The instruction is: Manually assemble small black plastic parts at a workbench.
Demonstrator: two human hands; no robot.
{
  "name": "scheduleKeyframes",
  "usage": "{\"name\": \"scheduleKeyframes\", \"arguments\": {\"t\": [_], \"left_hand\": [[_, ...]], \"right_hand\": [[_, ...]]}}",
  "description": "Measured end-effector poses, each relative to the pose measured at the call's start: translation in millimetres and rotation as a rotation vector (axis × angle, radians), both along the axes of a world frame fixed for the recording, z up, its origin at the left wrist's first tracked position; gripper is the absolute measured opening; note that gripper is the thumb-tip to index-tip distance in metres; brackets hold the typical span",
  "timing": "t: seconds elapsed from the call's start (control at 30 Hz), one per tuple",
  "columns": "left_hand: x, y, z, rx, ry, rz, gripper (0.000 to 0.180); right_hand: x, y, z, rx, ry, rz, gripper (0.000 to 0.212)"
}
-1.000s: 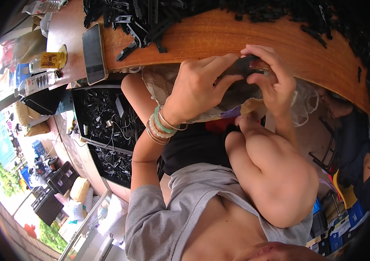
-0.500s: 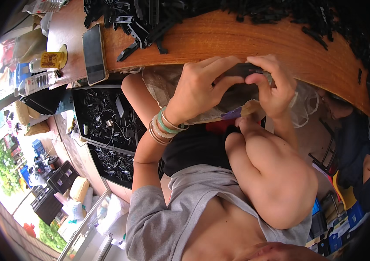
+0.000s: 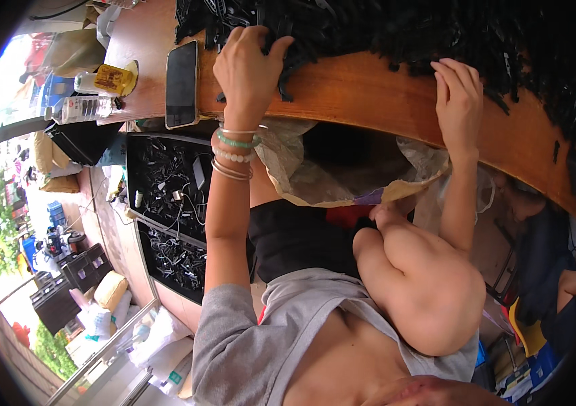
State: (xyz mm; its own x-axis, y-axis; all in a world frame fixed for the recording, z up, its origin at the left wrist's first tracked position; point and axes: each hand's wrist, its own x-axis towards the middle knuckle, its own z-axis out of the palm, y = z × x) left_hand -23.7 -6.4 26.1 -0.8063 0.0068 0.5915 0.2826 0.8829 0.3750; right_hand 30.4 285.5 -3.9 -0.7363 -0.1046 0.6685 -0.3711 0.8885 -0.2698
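Note:
A heap of thin black plastic parts (image 3: 362, 27) covers the far side of the wooden table (image 3: 342, 84). My left hand (image 3: 248, 78) reaches over the left end of this heap, its thumb spread away from the fingers, and I see nothing held in it. To the right, my right hand (image 3: 460, 101) is raised over the table's near edge, close to the heap. Its fingers are loosely stretched out and no part shows in them. Below the edge, between the hands and my lap, a large pale sack (image 3: 288, 193) gapes with a dark inside.
A phone (image 3: 181, 84) lies left of my left hand. Beyond it stand a cup of amber liquid (image 3: 113, 80) and a clear plastic box (image 3: 84, 108). Black trays (image 3: 140, 176) of small parts and cables are low at my left. Another person's arm (image 3: 575, 284) shows at right.
Both hands held a dark part together over the sack; they have since parted, and the part no longer shows. My left hand moved up-left to the heap, my right hand rightward and up.

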Motion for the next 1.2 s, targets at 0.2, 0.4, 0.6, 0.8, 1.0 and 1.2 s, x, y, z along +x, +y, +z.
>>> {"name": "scheduleKeyframes", "arguments": {"t": [0.2, 0.4, 0.6, 0.8, 1.0, 1.2], "left_hand": [[-5, 8, -13, -0.141, -0.202, 0.016, 0.034], [23, 21, 5, 0.233, -0.114, -0.070, 0.021], [65, 51, 4, 1.387, -0.798, -0.492, 0.018], [74, 68, -10, 1.724, -1.018, -0.531, 0.032], [76, 81, -5, 1.699, -1.096, -0.554, 0.037], [86, 80, 6, 1.384, -1.080, -0.622, 0.033]], "right_hand": [[3, -1, 6, 0.163, -0.198, -0.065, 0.012], [10, 0, 22, 0.159, -0.342, 0.001, 0.013], [1, 13, 16, 0.043, -0.377, 0.164, 0.015], [16, 11, 15, -0.491, -0.399, -0.020, 0.015], [45, -13, 30, -1.230, -0.616, 0.469, 0.023], [58, -38, 28, -1.012, -0.545, 0.493, 0.015]]}}
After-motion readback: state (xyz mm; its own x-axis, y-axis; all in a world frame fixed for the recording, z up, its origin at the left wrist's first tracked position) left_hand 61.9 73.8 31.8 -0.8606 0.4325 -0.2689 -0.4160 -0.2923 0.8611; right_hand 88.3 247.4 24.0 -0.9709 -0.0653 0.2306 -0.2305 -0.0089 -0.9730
